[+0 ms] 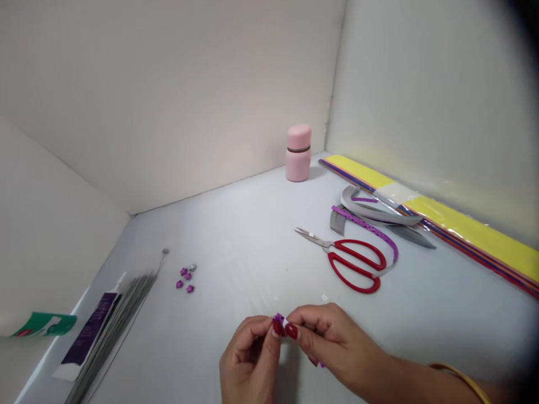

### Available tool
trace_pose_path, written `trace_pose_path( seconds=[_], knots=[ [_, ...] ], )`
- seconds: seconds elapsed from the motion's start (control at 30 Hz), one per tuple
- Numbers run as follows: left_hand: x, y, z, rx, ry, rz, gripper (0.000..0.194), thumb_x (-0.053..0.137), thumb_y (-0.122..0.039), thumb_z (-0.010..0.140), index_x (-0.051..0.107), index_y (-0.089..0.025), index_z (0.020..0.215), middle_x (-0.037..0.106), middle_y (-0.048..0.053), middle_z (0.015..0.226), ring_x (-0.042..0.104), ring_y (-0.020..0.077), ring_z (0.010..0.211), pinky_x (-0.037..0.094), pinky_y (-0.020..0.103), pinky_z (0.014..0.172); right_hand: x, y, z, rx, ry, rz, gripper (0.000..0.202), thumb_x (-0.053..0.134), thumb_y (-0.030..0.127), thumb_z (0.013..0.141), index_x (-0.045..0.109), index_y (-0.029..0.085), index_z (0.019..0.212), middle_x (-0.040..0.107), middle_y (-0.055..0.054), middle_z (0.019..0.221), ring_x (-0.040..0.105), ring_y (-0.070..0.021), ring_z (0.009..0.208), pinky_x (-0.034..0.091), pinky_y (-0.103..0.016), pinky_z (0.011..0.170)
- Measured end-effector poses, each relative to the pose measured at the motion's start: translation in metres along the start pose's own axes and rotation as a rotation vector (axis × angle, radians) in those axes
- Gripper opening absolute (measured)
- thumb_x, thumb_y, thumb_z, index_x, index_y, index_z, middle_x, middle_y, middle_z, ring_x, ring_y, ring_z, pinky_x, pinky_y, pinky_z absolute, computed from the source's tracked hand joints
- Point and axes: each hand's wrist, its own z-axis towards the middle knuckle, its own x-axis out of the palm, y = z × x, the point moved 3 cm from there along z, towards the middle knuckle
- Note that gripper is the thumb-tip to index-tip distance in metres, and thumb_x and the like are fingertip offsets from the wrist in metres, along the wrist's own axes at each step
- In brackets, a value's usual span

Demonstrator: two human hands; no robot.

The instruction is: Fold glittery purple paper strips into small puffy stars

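Observation:
Near the bottom centre, my left hand (255, 356) pinches a small folded purple paper strip (278, 318) between thumb and fingertips. My right hand (332, 348) is closed on the same strip from the right, its thumb almost touching the left thumb; a white part of the strip shows between them. A bit of purple shows below my right hand. Red-handled scissors (353, 264) lie beyond my right hand, with a loose purple strip (370, 227) touching the handles. Several small purple stars (188, 276) lie to the left, beside a small silver piece (192, 267).
Thin grey wires (115, 331) and a purple-and-white tube (90, 336) lie at the left. A pink bottle (298, 154) stands at the back. Grey strips (379, 213) and a yellow-topped paper pack (458, 216) lie at the right, near the wall.

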Motion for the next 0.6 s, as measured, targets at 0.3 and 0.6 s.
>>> trace_pose_path(
  seconds=[0.3,0.6],
  knots=[
    [-0.001,0.004,0.002,0.038,0.019,0.023,0.006,0.070,-0.027,0.070,0.072,-0.022,0.066,0.069,0.000,0.067,0.062,0.0129,0.065,0.048,0.018,0.061,0.001,-0.002,0.001,0.004,0.016,0.005,0.039,0.052,0.049,0.082,0.061,0.013,0.069,0.041,0.005,0.048,0.035,-0.0080,0.046,0.025,-0.019,0.043],
    [-0.001,-0.009,-0.004,0.796,0.133,0.532,0.027,0.057,0.000,0.076,0.066,-0.018,0.094,0.068,0.006,0.085,0.061,0.0155,0.076,0.048,0.024,0.072,0.001,-0.001,0.001,0.018,0.014,0.058,0.036,0.054,0.047,0.080,0.054,0.014,0.065,0.041,0.005,0.051,0.035,-0.0088,0.049,0.026,-0.021,0.045]
  ],
)
